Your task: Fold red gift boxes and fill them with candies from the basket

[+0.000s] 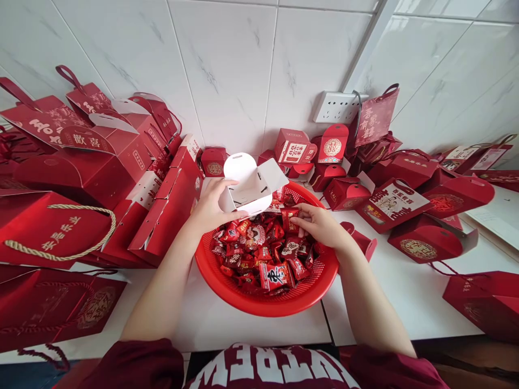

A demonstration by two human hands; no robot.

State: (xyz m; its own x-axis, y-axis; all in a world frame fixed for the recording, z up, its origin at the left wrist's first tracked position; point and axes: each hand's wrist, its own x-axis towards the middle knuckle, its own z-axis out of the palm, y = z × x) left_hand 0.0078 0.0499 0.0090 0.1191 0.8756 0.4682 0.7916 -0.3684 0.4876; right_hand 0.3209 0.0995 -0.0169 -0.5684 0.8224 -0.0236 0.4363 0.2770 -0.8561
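Note:
A red plastic basket (265,307) full of small red-wrapped candies (255,237) stands on the white table in front of me. Over its far left rim my left hand (217,202) grips an open box (247,189), thumb and fingers on its left side. The box's white inside faces up and its flaps are spread. At the basket's right side my right hand (314,222) pinches a red candy packet (289,220) between thumb and fingers, just above the other candies.
Red gift boxes (158,210) are piled on the left, some with rope handles. More red boxes (395,205) crowd the right side and back. A power strip (336,107) is fixed to the tiled wall behind.

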